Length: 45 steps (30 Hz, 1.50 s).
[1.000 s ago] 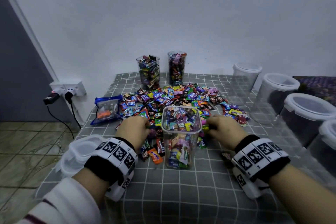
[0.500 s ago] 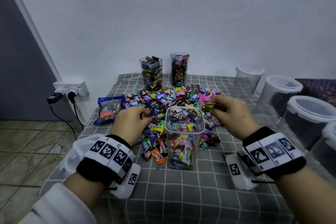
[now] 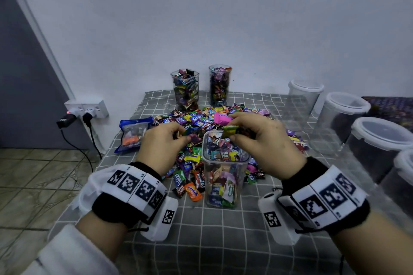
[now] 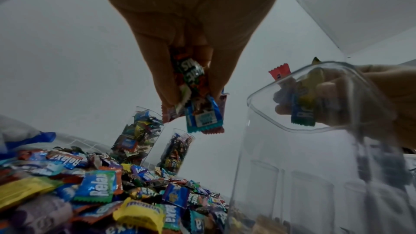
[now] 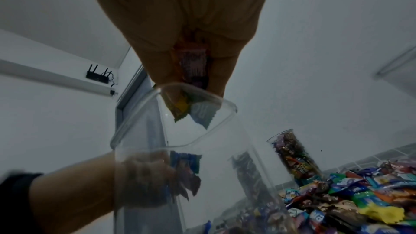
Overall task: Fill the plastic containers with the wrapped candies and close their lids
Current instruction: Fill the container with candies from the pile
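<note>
A clear square container, about three-quarters full of wrapped candies, stands open at the table's middle. My right hand hovers over its rim, pinching several candies, a pink and a green one on top. My left hand is just left of the rim and grips a bunch of candies. Behind lies a spread pile of candies. Two full open containers stand by the wall.
Several lidded clear containers line the right edge. A blue candy bag lies left of the pile, and loose lids sit under my left wrist. A wall socket with plugs is at the left. The cloth's front is bare.
Both hands rose from the candy pile with candies in them and moved inward; the right hand now sits over the container's mouth, the left beside its rim.
</note>
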Available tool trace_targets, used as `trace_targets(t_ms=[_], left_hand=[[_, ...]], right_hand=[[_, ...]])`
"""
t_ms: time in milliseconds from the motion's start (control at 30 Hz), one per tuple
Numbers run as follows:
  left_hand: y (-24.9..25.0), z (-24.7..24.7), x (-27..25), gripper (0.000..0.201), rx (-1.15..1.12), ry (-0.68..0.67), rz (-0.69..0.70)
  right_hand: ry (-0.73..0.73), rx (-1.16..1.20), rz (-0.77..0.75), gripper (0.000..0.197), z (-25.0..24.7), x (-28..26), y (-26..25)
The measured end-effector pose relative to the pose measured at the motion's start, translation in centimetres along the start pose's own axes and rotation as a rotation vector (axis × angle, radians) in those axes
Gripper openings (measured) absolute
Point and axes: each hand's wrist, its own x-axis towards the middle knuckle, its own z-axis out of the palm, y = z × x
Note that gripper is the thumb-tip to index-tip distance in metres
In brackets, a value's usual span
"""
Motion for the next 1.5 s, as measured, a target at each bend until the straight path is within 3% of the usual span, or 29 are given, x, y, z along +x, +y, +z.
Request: trace_targets(t_ms=[367,633,1000,1067,1200,1267,1400,1500], left_hand=[[0.1,-0.4,-0.3,0.009,-0.029,0.010,-0.017],[0.4,-0.8,0.0,0.010,-0.130,0.039,-0.009],[2.6,-2.3,0.1,0.007,-0.271,0.074,0.083],[3.4,-2.6,0.2,0.006,-0.318,0.078,0.098],[5.1,-2.6,0.0,0.023,-0.440,0.041,0.137],[5.6,-2.3,-0.1,0.025,-0.457,0.005,0.155],[6.0,-1.2,-0.1,0.019,-0.434,-0.075,0.195],[5.9,-0.5,-0.4,0.019,-0.376,-0.137,0.225]], right_hand=[[-0.126,-0.174,-0.038,0.033,1.2,-0.4,-0.1],[-0.081,-0.079,-0.056,0.034,1.4,-0.7,0.0],[0.009,0.177,0.059,0.039,0.6,-2.2,0.9],[-0.021,0.205,0.091,0.048,0.6,-2.3,1.1],[-0.214,0.323,0.273,0.102,0.9,-2.7,2.2],[-0.292,0.341,0.326,0.115,1.1,-2.9,2.5],[-0.263,0.421,0.376,0.094,1.7,-2.9,2.9],[-0.253,0.469,0.370,0.098,1.9,-2.9,3.2]])
